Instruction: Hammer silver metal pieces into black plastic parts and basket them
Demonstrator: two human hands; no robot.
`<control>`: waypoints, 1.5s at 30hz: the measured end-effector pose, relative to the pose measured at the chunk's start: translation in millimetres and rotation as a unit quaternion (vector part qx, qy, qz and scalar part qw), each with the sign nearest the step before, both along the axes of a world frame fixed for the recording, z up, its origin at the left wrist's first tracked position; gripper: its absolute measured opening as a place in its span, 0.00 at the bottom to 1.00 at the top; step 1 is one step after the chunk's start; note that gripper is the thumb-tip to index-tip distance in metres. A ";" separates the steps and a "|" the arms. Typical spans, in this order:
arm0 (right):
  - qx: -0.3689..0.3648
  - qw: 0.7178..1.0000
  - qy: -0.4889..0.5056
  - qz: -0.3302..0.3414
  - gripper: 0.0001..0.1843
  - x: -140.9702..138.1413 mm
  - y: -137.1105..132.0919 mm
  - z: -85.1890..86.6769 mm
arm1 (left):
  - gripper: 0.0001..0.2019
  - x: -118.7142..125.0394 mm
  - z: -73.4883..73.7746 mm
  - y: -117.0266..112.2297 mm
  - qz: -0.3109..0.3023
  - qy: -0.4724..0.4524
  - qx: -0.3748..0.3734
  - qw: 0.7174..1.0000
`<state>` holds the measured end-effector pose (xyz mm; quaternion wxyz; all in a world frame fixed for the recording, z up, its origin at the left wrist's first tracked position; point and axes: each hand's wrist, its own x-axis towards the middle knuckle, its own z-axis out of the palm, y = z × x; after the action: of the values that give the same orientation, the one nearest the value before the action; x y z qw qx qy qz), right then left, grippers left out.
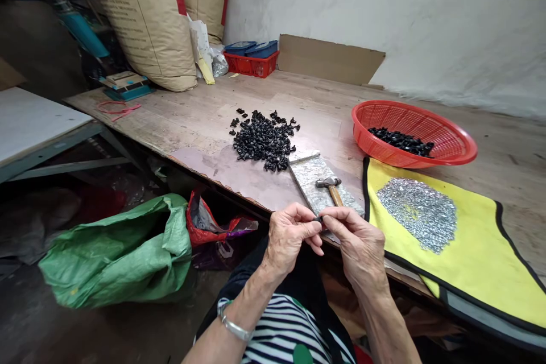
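My left hand [290,239] and my right hand [360,242] meet at the table's front edge. Fingertips of both pinch a small black plastic part [319,219], mostly hidden by the fingers. Just beyond them a hammer [330,183] with a wooden handle lies on a grey metal plate [309,173]. A heap of small black plastic parts [267,139] is spread on the table past the plate's left corner. To the right, many tiny shiny metal pieces [420,210] lie on a yellow cloth [482,239] with black edging.
A red plastic basket [456,142] with more black parts stands at the right. Against the wall are a red crate [256,65] with blue lids and a cardboard sheet [330,60]. Large paper sacks [140,17] stand at back left. A green sack [123,256] sits below the table edge.
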<state>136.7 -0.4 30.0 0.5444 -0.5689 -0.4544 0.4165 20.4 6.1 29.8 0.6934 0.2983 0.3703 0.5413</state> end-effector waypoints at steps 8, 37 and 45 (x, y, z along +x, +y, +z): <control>-0.027 0.999 0.018 0.011 0.06 1.9 3.0 0.6 | 0.06 0.1 -4.1 -0.4 -0.002 0.020 -0.005 1.000; -0.084 0.984 -0.147 -0.047 0.16 28.0 -5.9 5.1 | 0.10 -3.8 -15.9 11.8 0.016 -0.041 -0.037 0.998; 0.026 0.829 -0.556 -0.052 0.20 60.6 -6.8 -2.8 | 0.13 -5.3 -13.5 27.3 0.040 -0.029 -0.051 0.998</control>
<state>197.3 -7.1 27.2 0.2348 -0.7126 -0.6610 -0.0113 15.1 33.5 16.3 0.6957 0.2323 0.3889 0.5574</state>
